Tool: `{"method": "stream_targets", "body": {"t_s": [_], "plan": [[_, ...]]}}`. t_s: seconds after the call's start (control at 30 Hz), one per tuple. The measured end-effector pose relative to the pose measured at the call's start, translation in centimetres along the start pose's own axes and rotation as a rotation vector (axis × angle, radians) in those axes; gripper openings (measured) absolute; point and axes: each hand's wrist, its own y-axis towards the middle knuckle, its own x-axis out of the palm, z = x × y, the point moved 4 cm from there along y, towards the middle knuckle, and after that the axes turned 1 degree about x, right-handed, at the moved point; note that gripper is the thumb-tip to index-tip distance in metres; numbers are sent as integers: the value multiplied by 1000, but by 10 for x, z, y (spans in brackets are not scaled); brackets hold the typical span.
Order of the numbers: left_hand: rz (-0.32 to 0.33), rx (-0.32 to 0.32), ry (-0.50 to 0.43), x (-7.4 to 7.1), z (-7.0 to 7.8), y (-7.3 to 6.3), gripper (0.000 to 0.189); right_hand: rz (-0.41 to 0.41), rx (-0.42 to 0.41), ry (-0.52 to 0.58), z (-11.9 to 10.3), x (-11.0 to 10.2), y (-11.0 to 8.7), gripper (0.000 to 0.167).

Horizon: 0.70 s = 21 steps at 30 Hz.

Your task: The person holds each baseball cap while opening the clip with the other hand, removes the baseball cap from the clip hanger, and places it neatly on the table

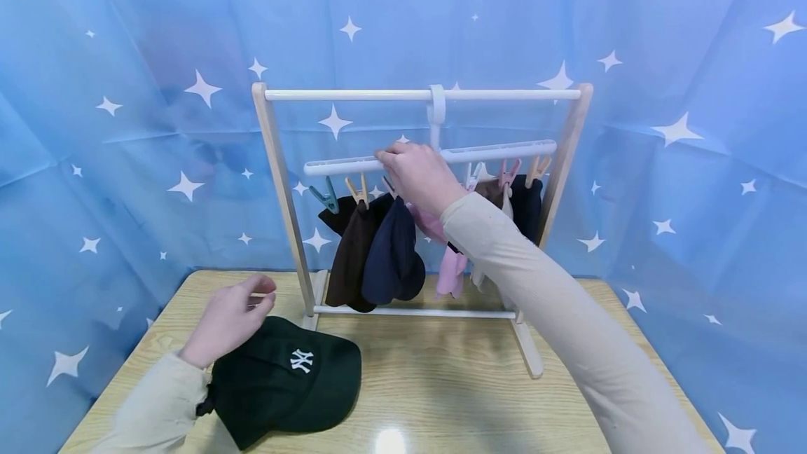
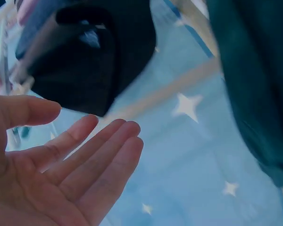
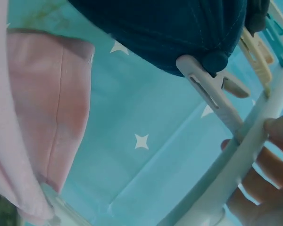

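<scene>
My right hand grips the white hanger left of its middle, thumb on one side of the bar and the other fingers curled round the opposite side. The bar's long axis runs left to right, tilted, its left end lower than its right, and its hook sits over the top rail of the wooden rack. My left hand holds nothing; its fingers are loosely spread and slightly bent, palm turned toward the rack. Just beside it, the green cap lies on the worktop, in front of the rack's left foot, with its white emblem facing up. Its brim points to the right and a little toward me, so its long axis runs roughly across the worktop. From the hanger, a brown cap and a navy cap hang by clips left of my right forearm, both lengthwise down, the brown one leaning. A pink cap hangs partly hidden behind that forearm.
</scene>
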Motion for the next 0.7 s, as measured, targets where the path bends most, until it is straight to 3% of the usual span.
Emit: {"method": "stream_targets", "body": {"t_s": [0.17,0.33,0.53,0.7], "plan": [[-34,34,-36,9,23,14,16,-8,-36,-51,-3,-2,-1,33],[-88,51,-139,20,37,26,20,-7,-35,-69,-5,-3,-2,33],[-150,77,-251,32,53,42,38,-2,-35,-69,-4,-3,-4,33],[-153,87,-251,37,71,61,46,-8,-21,-76,-4,-3,-5,35]]}}
